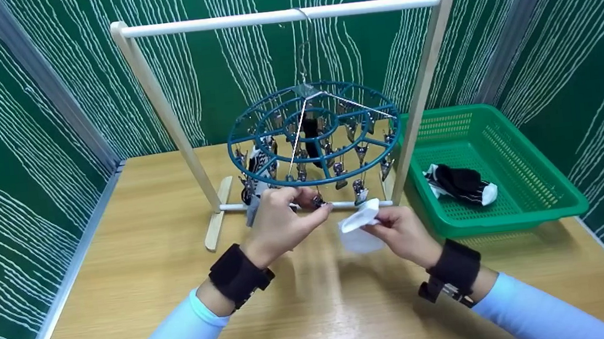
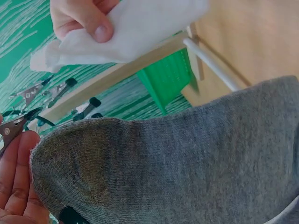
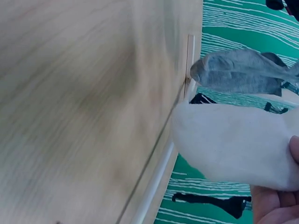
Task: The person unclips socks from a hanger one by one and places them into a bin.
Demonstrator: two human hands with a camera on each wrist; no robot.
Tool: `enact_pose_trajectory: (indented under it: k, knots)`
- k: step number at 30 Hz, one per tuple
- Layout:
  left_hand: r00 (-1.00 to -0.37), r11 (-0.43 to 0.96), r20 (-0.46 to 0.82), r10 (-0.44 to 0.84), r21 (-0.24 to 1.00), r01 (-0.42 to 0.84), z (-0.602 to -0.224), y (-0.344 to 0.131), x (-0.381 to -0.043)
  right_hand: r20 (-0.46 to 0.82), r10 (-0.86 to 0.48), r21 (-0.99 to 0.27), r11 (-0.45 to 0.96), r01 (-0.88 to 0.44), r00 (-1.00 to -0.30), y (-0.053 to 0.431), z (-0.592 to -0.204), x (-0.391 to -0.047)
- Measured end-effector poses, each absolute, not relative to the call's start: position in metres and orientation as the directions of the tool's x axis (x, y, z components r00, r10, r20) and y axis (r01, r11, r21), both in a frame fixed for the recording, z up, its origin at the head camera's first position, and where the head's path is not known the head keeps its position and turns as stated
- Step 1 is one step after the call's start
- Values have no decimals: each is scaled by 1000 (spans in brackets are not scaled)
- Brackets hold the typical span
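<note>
My left hand (image 1: 280, 224) pinches a metal clip (image 1: 318, 200) hanging from the front of a round blue drying hanger (image 1: 311, 182). In my right hand (image 1: 407, 235) I hold a white sock (image 1: 363, 236) by its upper end, just right of that clip and apart from it. The left wrist view shows a grey sock (image 2: 182, 163) hanging close beside my left fingers (image 2: 17, 182). Further back on the hanger hang a patterned black-and-white sock (image 1: 260, 165) and a black sock (image 1: 311, 135). Many other clips dangle without socks.
A wooden stand (image 1: 195, 152) with a white top bar (image 1: 221, 23) carries the hanger by its hook. To the right, a green basket (image 1: 512, 220) holds black-and-white socks (image 1: 461, 184). Green walls with white lines enclose the wooden table (image 1: 140, 273).
</note>
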State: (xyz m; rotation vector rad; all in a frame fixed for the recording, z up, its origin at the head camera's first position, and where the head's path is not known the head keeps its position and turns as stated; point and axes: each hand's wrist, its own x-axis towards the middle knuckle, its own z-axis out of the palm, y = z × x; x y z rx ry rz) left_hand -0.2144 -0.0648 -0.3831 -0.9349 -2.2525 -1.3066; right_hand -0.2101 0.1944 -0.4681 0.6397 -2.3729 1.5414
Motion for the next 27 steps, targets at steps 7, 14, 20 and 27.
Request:
enact_pose_trajectory:
  k: [7, 14, 20, 27]
  knots:
    - [-720, 387, 598, 353, 607, 694, -384, -65, -212, 408, -163, -819, 368, -439, -898, 208, -459, -211]
    - [-711, 371, 607, 356, 607, 703, -383, -64, -213, 422, -69, -823, 388, -414, -904, 224, -446, -215]
    - [-706, 354, 609, 362, 610, 709, -384, -65, -214, 461, -38, -781, 457, -426, -887, 246, -428, -218]
    - [-712, 363, 602, 361, 612, 703, -384, -66, -214, 482, 22, -787, 450, -421, -876, 274, -403, -224]
